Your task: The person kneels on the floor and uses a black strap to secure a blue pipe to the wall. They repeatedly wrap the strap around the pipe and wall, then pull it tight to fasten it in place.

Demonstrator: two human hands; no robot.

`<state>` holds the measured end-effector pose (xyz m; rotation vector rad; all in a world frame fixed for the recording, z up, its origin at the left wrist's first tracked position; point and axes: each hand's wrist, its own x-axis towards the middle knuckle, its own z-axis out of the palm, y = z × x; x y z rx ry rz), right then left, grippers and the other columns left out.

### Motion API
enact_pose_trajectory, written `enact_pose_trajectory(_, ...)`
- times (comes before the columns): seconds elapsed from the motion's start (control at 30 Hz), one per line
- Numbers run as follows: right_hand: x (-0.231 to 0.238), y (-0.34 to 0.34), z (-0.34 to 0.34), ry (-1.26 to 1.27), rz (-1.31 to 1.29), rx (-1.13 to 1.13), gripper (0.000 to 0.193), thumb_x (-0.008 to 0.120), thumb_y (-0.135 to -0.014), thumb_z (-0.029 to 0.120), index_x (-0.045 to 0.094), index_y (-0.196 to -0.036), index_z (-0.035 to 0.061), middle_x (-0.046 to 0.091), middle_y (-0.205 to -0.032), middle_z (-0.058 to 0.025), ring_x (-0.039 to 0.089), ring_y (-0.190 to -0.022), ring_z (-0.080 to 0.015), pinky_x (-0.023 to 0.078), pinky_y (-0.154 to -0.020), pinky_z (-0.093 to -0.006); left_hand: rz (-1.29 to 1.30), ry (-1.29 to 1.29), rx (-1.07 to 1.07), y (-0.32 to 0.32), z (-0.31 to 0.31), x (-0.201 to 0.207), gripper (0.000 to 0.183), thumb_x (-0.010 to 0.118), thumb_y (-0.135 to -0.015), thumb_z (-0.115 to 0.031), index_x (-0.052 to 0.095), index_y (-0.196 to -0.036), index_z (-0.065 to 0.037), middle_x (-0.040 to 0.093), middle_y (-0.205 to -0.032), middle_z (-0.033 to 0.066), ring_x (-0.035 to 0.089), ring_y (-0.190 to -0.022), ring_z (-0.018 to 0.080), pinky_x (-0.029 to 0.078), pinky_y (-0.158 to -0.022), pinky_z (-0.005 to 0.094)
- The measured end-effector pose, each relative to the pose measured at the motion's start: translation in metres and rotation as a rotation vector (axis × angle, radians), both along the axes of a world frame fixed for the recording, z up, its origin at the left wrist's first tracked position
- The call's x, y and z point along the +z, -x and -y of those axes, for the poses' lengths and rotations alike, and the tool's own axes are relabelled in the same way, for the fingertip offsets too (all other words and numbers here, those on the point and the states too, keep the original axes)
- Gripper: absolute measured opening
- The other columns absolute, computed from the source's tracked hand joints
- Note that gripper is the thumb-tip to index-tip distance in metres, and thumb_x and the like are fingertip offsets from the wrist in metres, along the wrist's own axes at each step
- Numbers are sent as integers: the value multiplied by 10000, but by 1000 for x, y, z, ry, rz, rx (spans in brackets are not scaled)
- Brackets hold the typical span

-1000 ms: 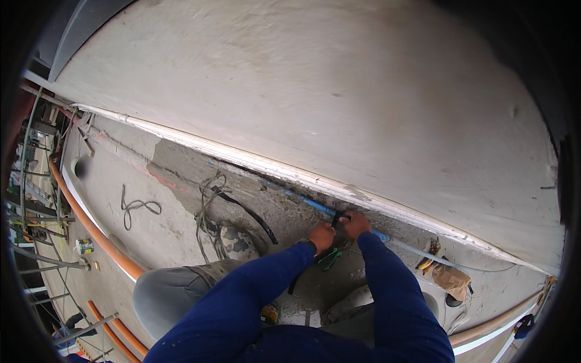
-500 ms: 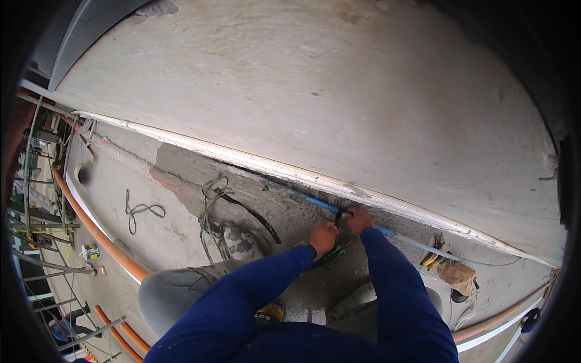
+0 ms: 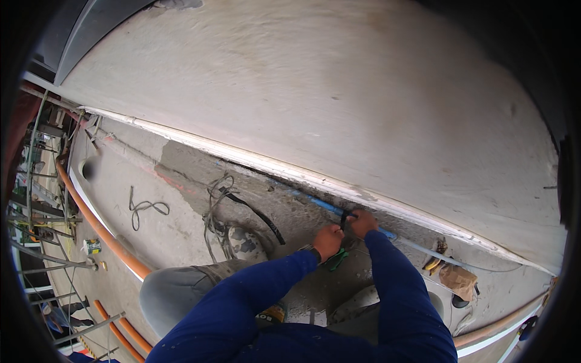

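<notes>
A blue pipe (image 3: 324, 204) runs along the floor at the foot of the wall. A black strip (image 3: 345, 218) is looped around it. My left hand (image 3: 328, 240) is closed on the strip's lower end, just on the near side of the pipe. On the pipe, right beside the loop, my right hand (image 3: 363, 223) has its fingers closed around the strip; the fingertips are partly hidden. Below my left hand lies a green cord or cloth (image 3: 337, 260). To the right the blue pipe meets a thinner grey pipe (image 3: 423, 247).
A loose black strip (image 3: 260, 219), tangled cord (image 3: 213, 209) and looped cord (image 3: 142, 209) lie left. A brown paper bag (image 3: 458, 279) and yellow-handled tool (image 3: 433, 263) lie right. An orange rail (image 3: 103, 233) borders the floor; another person (image 3: 57, 317) is beyond it. The wall (image 3: 315, 91) rises ahead.
The view has shifted slightly. Both hands stay at the loop; the left has moved slightly lower and the strip's end between the hands lies at a different angle.
</notes>
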<state>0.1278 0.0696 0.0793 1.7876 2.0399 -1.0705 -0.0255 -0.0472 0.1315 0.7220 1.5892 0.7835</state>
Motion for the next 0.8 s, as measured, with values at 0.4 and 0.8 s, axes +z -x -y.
enact_pose_trajectory(0.4, -12, 0, 2, -26, -23, 17, 481, 723, -944, 481, 755, -1293, 151, 736, -1312, -158, 675, -1252, -372, 492, -1095, -504, -76, -74, -47, 2, 2, -8, 236, 564, -976, -173, 676, -911, 24, 673, -846, 227, 659, -814, 380, 484, -765, 475)
enact_pose_trajectory(0.8, -34, -16, -7, -33, -4, 89, 451, 689, -950, 469, 748, -1312, 207, 753, -1255, -170, 692, -1219, -381, 517, -1062, -500, -157, -195, -39, -13, -51, -24, 243, 591, -949, -195, 666, -844, 11, 687, -863, 243, 655, -841, 448, 498, -765, 516)
